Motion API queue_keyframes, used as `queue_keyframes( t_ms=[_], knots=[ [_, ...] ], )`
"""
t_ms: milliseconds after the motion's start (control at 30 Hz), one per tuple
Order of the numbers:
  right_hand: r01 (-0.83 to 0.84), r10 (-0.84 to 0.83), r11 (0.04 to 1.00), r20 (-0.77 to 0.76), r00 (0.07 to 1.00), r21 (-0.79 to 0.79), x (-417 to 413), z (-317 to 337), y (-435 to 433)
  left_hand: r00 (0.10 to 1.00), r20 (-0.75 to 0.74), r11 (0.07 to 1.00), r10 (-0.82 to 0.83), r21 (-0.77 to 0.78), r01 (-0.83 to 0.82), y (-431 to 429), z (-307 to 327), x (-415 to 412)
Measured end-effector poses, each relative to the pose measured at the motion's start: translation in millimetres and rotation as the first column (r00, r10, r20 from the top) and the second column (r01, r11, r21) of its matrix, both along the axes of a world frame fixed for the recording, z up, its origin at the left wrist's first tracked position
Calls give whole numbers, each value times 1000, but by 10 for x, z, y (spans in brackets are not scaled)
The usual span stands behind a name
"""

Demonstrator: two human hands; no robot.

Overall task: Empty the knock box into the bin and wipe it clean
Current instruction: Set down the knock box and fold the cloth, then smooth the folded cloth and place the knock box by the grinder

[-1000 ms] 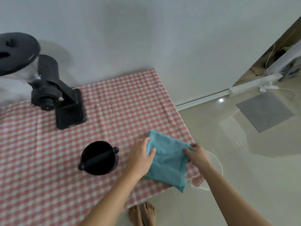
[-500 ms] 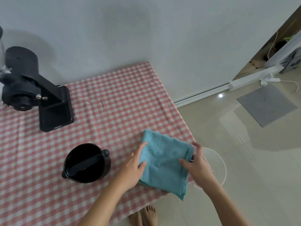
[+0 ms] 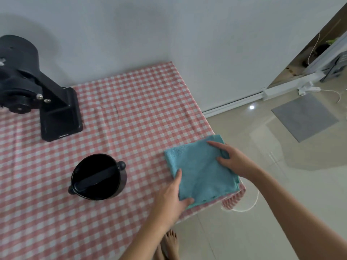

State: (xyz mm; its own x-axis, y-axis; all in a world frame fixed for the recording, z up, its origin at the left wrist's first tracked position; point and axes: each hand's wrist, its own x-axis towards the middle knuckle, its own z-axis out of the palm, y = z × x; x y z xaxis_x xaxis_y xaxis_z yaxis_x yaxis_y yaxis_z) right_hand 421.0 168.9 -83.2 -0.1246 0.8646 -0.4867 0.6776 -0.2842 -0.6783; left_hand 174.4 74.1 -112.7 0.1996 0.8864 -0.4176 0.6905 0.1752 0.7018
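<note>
Left hand (image 3: pixel 171 194) lies flat on the near-left corner of the blue cloth (image 3: pixel 202 171), and right hand (image 3: pixel 236 159) is spread on its far-right edge, fingers straight, neither gripping. Black knock box (image 3: pixel 97 177) stands upright on the table (image 3: pixel 131 109), the blue cloth just to its right.

No legible text, labels, brands or numbers anywhere in view. Only candidate: tiny pale mark on front edge of grinder (image 3: pixel 54 109) base, left of frame, too small and blurred to read.
</note>
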Motion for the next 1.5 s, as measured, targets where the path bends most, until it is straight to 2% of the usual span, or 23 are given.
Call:
queue_keyframes(
  t_ms=[100, 200, 267, 367, 433, 500, 567, 633, 733, 833, 967, 1067, 1167, 1500],
  knots=[
    [-27, 27, 1000, -31, 999, -11, 51, -15, 129, 996, -48, 994, 71, 91, -66, -107, 10, 185],
    [-70, 70, 997, 4, 998, 42, 44, -90, 210, 987, -116, 991, 107, 96, -96, -145, 2, 259],
    [-154, 137, 982, 150, 979, 108, 44, -176, 228, 966, -251, 993, 56, 118, -27, -154, -5, 265],
    [-292, 203, 945, 432, 879, 150, 15, -285, 192, 878, -477, 992, -26, 99, 84, -125, 29, 229],
    [-352, 236, 929, 550, 801, 113, 19, -363, 134, 848, -524, 992, -82, 42, 122, -125, 69, 190],
    [-314, 177, 939, 587, 790, 139, -5, -385, 82, 876, -478, 991, -71, 65, 116, -169, 97, 85],
    [-256, 55, 927, 575, 816, 274, -144, -336, 23, 916, -401, 978, 10, 196, 75, -322, 108, -130],
    [-288, 34, 862, 517, 855, 418, -431, -275, -78, 951, -281, 933, 131, 360, -22, -588, 117, -456],
    [-429, 275, 762, 358, 893, 485, -1070, -221, -358, 922, -179, 831, 343, 516, -209, -944, 162, -1077],
    [-522, 472, 729, 227, 852, 443, -1675, -300, -582, 874, -126, 737, 469, 601, -309, -1015, 135, -1656],
    [-509, 523, 740, 100, 847, 441, -2164, -438, -561, 885, -149, 745, 440, 611, -267, -737, 106, -2037],
    [-476, 513, 733, 64, 856, 486, -2318, -473, -448, 916, -162, 794, 367, 567, -218, -539, 59, -2126],
    [-459, 501, 729, 61, 863, 508, -2408, -485, -378, 931, -172, 813, 321, 554, -178, -413, -10, -2099],
    [-431, 462, 736, 79, 884, 523, -2675, -354, -310, 959, -50, 795, 280, 571, -203, -172, 3, -2352]
  ],
)
